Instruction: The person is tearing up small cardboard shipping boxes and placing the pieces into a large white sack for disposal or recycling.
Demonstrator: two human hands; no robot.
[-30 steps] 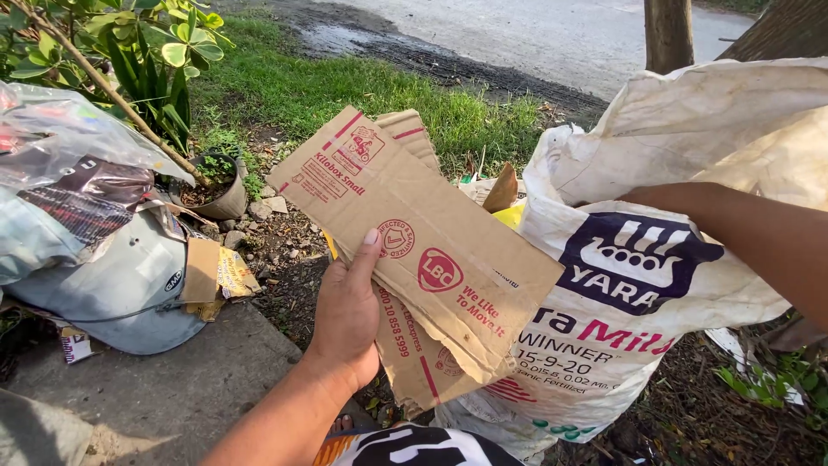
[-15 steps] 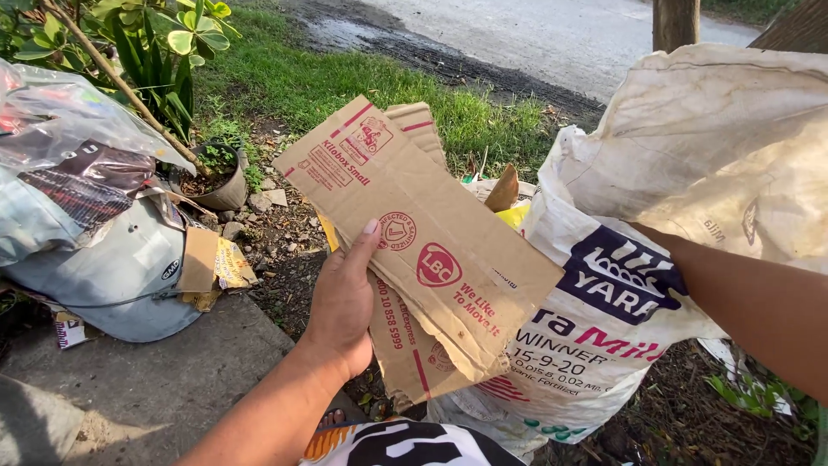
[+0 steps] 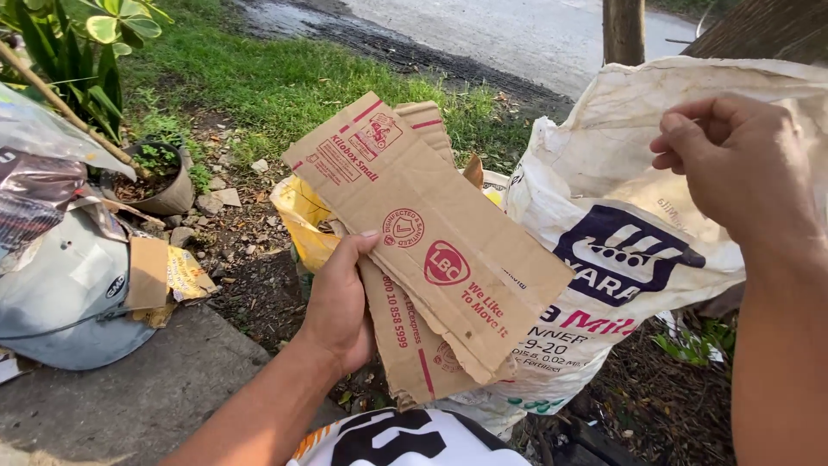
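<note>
My left hand (image 3: 338, 304) pinches the flattened cardboard (image 3: 429, 250) just beside the white sack (image 3: 604, 259), my right hand (image 3: 733, 164) gripping its rim; a slack rim could snag the cardboard's corner.

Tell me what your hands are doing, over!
Left hand grips flattened cardboard. Right hand pinches white sack rim. Nothing between cardboard and sack.
</note>
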